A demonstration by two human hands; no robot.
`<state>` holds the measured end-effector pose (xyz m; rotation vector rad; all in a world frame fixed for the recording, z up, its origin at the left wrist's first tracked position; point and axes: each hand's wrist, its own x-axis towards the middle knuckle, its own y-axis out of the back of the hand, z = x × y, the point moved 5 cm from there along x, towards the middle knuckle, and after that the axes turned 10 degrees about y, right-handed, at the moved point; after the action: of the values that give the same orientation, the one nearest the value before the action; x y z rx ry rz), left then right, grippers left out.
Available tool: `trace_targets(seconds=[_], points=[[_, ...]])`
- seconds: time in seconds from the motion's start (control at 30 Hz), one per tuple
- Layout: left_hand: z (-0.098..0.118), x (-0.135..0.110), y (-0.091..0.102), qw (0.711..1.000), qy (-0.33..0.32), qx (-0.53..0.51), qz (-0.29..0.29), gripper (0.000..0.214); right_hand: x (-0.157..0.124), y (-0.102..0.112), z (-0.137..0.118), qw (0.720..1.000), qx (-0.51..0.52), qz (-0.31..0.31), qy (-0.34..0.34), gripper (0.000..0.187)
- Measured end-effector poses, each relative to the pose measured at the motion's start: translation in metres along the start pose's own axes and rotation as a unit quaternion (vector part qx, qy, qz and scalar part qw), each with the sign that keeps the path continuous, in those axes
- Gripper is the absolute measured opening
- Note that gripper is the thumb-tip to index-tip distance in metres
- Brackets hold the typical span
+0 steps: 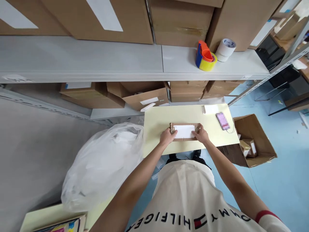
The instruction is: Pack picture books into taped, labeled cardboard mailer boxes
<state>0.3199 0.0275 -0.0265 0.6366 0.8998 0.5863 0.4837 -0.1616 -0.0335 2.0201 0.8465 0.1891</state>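
A small brown cardboard box [185, 140] with a white label [184, 131] on its upper face is between my hands over the pale yellow table [156, 119]. Clear or brown tape shows at both of its ends. My left hand [167, 136] grips the left end, its thumb on the label's edge. At the right end my right hand [201, 134] holds on in the same way, thumb over the label. The fingers under and behind the box are mostly hidden.
A stack of white labels [210, 109] and a phone with a cable [222, 121] lie on the table's right. An open carton [258, 141] with small boxes stands right, a large plastic bag [103, 164] left. Tape rolls [225, 50] and a tape dispenser [205, 56] sit on the shelf [96, 61].
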Motion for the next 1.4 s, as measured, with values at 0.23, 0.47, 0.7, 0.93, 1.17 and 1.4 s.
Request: trace_targets(seconds=[0.23, 0.47, 0.7, 0.93, 1.17, 1.4], points=[[0.102, -0.033, -0.036, 0.994, -0.096, 0.041, -0.043, 0.036, -0.059, 0.099, 0.073, 0.998, -0.002, 0.024, -0.060, 0.051], [0.270, -0.063, -0.166, 0.950, -0.231, 0.098, -0.186, 0.044, -0.140, 0.193, 0.209, 0.959, 0.029, 0.159, -0.232, 0.058], [0.392, -0.112, -0.296, 0.846, -0.318, -0.070, -0.422, 0.067, -0.225, 0.225, 0.293, 0.865, 0.098, 0.410, -0.272, 0.086], [0.381, -0.110, -0.302, 0.853, -0.319, -0.045, -0.411, 0.077, -0.217, 0.195, 0.293, 0.865, 0.109, 0.432, -0.231, 0.080], [0.280, -0.050, -0.216, 0.927, -0.173, -0.145, -0.300, 0.060, -0.143, 0.194, 0.267, 0.908, 0.160, 0.373, -0.101, 0.075], [0.143, -0.056, -0.106, 0.931, -0.084, -0.340, -0.108, 0.051, -0.048, 0.156, 0.138, 0.959, 0.233, 0.141, 0.074, 0.060]])
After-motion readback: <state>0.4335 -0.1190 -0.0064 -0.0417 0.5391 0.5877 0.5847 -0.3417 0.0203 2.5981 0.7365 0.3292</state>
